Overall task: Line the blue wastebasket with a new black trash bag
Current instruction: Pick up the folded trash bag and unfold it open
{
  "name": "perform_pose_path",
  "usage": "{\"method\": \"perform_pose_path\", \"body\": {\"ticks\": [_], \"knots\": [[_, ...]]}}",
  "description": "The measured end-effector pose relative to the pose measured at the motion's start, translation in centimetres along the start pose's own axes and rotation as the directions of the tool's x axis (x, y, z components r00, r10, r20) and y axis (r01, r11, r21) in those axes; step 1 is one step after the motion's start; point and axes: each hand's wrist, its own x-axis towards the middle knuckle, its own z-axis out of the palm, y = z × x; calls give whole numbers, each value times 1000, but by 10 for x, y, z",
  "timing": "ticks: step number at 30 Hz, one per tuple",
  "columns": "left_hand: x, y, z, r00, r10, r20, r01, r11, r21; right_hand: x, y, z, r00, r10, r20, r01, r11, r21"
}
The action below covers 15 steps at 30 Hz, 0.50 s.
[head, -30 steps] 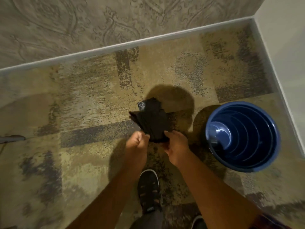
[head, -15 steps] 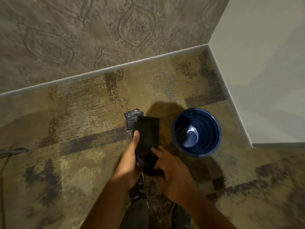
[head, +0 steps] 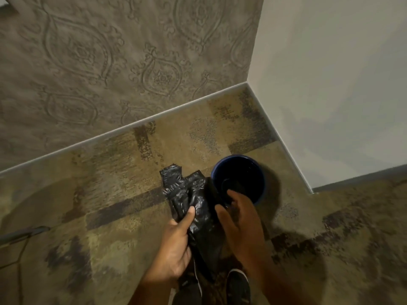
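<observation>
A patterned carpet [head: 110,205] covers the floor of a corner where an embossed grey wall [head: 110,62] meets a plain white wall [head: 330,84]. A thin grey bar [head: 24,232] lies on the carpet at the far left, well apart from everything else, and two dark shoes [head: 239,287] show at the bottom edge. The blue wastebasket [head: 239,179] stands upright near the corner, nothing between it and the hands. The black trash bag [head: 187,194], crumpled and partly unfolded, hangs just left of the basket. The left hand [head: 176,245] grips its lower part, thumb pressed on the plastic. The right hand [head: 240,216] is beside the bag in front of the basket's near rim, fingers curled; whether it is pinching the plastic cannot be told.
</observation>
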Motion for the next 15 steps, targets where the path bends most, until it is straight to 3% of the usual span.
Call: {"method": "perform_pose_path", "body": {"ticks": [4, 8, 11, 15], "knots": [[-17, -7, -6, 996, -25, 88, 18, 997, 76, 24, -26, -18, 973, 148, 175, -191, 947, 259], [-18, -7, -16, 975, 36, 221, -97, 957, 274, 33, -36, -28, 886, 262, 384, -418, 810, 412], [-7, -4, -22, 952, 114, 285, -212, 916, 341, 36, -29, -28, 873, 323, 365, -476, 726, 496], [1, -1, -40, 943, 230, 242, -287, 928, 236, 31, -20, -20, 836, 417, 358, -546, 562, 621]]}}
